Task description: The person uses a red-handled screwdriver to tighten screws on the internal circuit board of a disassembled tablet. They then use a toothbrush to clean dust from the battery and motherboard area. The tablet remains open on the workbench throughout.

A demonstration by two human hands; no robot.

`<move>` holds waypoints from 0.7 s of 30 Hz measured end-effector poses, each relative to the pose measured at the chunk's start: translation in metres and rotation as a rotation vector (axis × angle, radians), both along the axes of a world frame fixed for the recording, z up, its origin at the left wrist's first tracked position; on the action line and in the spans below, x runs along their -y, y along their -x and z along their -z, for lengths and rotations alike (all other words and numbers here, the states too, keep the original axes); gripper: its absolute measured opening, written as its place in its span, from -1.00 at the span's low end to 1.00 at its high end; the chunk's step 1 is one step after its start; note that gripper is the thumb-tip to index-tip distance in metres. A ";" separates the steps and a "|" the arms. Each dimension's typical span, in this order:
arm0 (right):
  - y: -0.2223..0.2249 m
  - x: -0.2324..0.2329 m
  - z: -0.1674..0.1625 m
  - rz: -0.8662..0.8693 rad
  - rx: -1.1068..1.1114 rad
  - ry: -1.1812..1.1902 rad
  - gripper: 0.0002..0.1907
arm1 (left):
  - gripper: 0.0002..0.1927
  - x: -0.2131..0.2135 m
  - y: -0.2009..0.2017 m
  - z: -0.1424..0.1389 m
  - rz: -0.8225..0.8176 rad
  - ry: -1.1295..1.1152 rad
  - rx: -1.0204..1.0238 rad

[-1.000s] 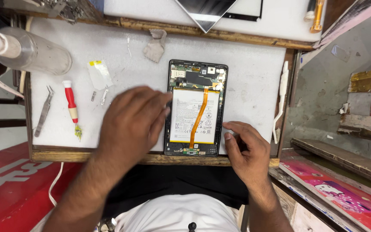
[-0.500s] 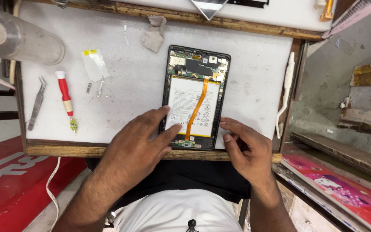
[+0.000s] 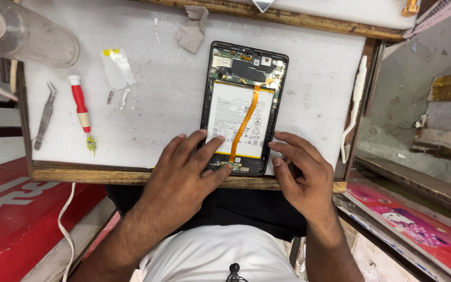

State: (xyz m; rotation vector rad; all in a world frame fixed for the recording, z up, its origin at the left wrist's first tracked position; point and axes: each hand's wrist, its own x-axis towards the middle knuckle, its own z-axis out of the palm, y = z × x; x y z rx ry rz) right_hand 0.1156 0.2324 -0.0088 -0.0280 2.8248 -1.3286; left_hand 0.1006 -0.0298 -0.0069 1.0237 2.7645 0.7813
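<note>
An opened tablet [image 3: 244,107] lies flat on the white desk [image 3: 152,109], back cover off, its lower end close to the desk's near wooden edge and somewhat right of the middle. Its white battery [image 3: 224,117] shows, crossed by an orange flex cable [image 3: 246,122], with the circuit board [image 3: 249,65] at the far end. The left hand [image 3: 184,175] rests its spread, empty fingers on the tablet's lower left corner, the thumb pressing near the bottom connector. The right hand [image 3: 301,175] touches the lower right edge with loosely curled fingertips, clamped on nothing. Toward the desk's left edge lie metal tweezers [image 3: 44,116] and a red-handled screwdriver [image 3: 82,112], well apart from the tablet. A clear bottle [image 3: 30,36] lies at the far left corner.
</note>
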 end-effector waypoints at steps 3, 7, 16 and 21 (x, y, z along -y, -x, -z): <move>0.001 0.003 -0.002 0.016 0.010 0.002 -0.74 | -0.71 0.001 0.001 -0.002 -0.002 0.016 -0.010; 0.002 0.006 -0.003 0.010 -0.023 0.022 -0.73 | -0.73 0.001 0.004 -0.003 0.021 0.019 0.014; 0.002 0.005 -0.001 0.005 -0.025 0.014 -0.75 | -0.71 0.002 0.008 -0.005 0.029 0.038 0.082; 0.001 0.002 0.001 0.002 -0.008 0.013 -0.75 | -0.77 0.003 0.006 -0.003 0.002 -0.043 0.064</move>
